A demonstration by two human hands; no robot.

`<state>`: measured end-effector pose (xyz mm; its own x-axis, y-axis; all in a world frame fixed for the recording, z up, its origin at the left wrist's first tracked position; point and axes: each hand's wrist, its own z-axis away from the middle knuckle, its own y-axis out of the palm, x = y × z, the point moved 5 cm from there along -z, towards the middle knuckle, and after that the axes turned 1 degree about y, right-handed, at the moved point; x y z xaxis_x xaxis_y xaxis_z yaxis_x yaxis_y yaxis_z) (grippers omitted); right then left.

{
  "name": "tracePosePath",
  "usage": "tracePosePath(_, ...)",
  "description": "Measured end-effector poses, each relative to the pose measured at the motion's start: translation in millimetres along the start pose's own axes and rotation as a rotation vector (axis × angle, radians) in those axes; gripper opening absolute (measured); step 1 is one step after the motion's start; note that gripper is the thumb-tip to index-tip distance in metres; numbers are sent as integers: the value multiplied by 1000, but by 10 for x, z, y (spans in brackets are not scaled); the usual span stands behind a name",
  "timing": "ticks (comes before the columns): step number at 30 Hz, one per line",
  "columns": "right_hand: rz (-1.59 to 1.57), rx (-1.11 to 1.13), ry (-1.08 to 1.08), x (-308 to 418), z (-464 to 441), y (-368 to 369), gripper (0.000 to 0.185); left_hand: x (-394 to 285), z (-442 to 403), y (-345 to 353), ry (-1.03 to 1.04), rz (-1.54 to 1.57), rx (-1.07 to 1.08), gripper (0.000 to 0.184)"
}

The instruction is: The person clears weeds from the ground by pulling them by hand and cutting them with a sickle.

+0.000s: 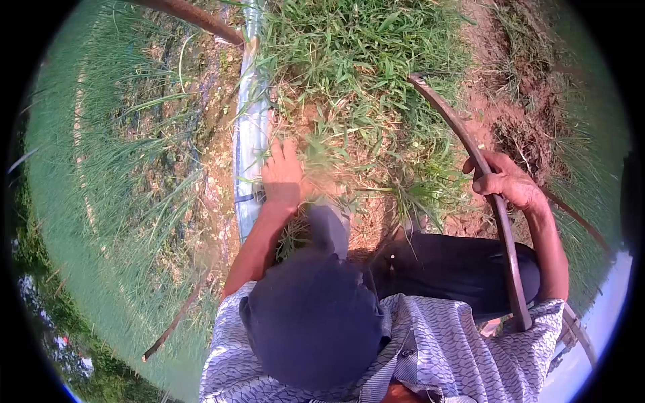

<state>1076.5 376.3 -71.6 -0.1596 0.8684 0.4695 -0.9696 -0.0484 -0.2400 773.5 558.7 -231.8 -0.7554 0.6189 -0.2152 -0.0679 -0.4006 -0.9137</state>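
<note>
My left hand (282,176) reaches forward low over the weedy ground. Its fingers are stretched out and slightly apart, beside a pale blue plastic sheet edge. Just right of these fingers is a motion-blurred tuft of grass (325,156); I cannot make out whether the thumb touches it. Off to the right, my right hand (508,181) wraps around a long, curved-looking brown handle (502,228). This handle slants from a dark tip over the grass down to my sleeve; the kind of tool is unclear.
Dense green weeds (363,40) grow ahead, with bare reddish soil (497,101) to their right. The plastic strip (251,121) borders a bed of thin upright green leaves (114,174) on the left. A brown pole (195,16) stands at upper left. My bent knee (457,269) is below the right hand.
</note>
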Motion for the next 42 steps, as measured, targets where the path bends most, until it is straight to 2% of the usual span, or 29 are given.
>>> tracePosePath(1, 49, -13, -33, -19, -27, -21, 49, 39, -35, 48, -104, -42, 59, 67)
tracePosePath(5, 108, -14, 3, -18, 7, -59, 48, 94, -214, 282, -96, -54, 87, 70)
tracePosePath(6, 94, -23, 12, -55, 20, -73, 48, 200, -259, 372, -146, -81, 180, 65)
tracePosePath(8, 129, -16, -49, -85, 8, -88, 62, 399, -312, 431, -189, -120, 274, 59)
tracePosePath(10, 143, -13, -6, -119, 8, -105, 67, 531, -364, 419, -17, 7, 228, 36)
tracePosePath(11, 149, -7, -15, -120, 3, -100, 68, 704, -455, 779, 377, -280, 337, 23)
tracePosePath(12, 158, -3, -28, -119, -14, -102, 68, 691, -439, 776, 382, -284, 342, 23)
tracePosePath(14, 177, 7, -1, -172, -41, -101, 69, 653, -430, 608, 69, 214, 319, 23)
tracePosePath(15, 148, -18, -37, -184, -51, -100, 60, 578, -383, 472, -77, 506, 256, 26)
tracePosePath(16, 119, -44, -75, -182, -69, -104, 52, 421, -274, 350, -76, 505, 263, 26)
tracePosePath(18, 113, -65, -55, -170, -49, -115, 50, 159, -86, 215, -102, 810, 279, 37)
tracePosePath(19, 80, -41, -58, -183, -69, -109, 49, -63, 5, 220, 31, 677, 326, 41)
tracePosePath(21, 41, -16, -71, -188, -84, -81, 47, -541, 108, 15, 158, 549, 372, 44)
tracePosePath(22, 45, -26, -64, -180, -80, -115, 47, -759, 4, -128, 57, 854, 412, 48)
tracePosePath(24, 152, 9, -30, -169, -49, -113, 61, -977, -231, -155, 172, 934, 398, 46)
tracePosePath(25, 146, -18, -36, -144, -30, -111, 61, -1086, -345, -172, 229, 975, 394, 46)
tracePosePath(26, 142, -23, -30, -155, -15, -121, 61, -1273, -480, -259, 492, 778, 349, 38)
tracePosePath(28, 109, -34, -47, -162, -29, -140, 62, -1683, -460, -164, 924, -83, 486, 23)
tracePosePath(29, 72, -122, -111, -179, -17, -164, 52, -1692, -365, 132, 1038, -288, 416, 27)
tracePosePath(30, 64, -139, -107, -195, 15, -187, 52, -1710, -248, 325, 1236, -182, 120, 18)
tracePosePath(32, -348, -204, -49, -271, 107, -241, 33, -1896, -149, 601, 1276, -230, 352, 23)
tracePosePath(33, -491, -268, -95, -259, 183, -289, 28, -1945, -121, 742, 1296, -230, 363, 23)
tracePosePath(35, -704, -274, -119, -347, 325, -443, 33, -2051, -129, 895, 1321, 95, 340, 26)
tracePosePath(36, -794, -268, -146, -430, 399, -496, 36, -2097, -115, 944, 1338, 92, 360, 26)
tracePosePath(37, -914, -266, -170, -536, 449, -530, 41, -2124, -141, 1016, 1248, 104, 456, 21)
tracePosePath(38, -968, -309, -177, -604, 520, -571, 43, -2142, -199, 1094, 1160, 108, 547, 17)
tracePosePath(39, -977, -342, -195, -679, 582, -627, 43, -2204, -237, 1075, 1278, 257, 431, 20)
tracePosePath(40, -987, -376, -209, -771, 647, -679, 43, -2297, -275, 1076, 1307, 247, 456, 20)
tracePosePath(42, -933, -494, -164, -955, 764, -777, 44, -2331, -267, 1235, 1095, -73, 817, 22)
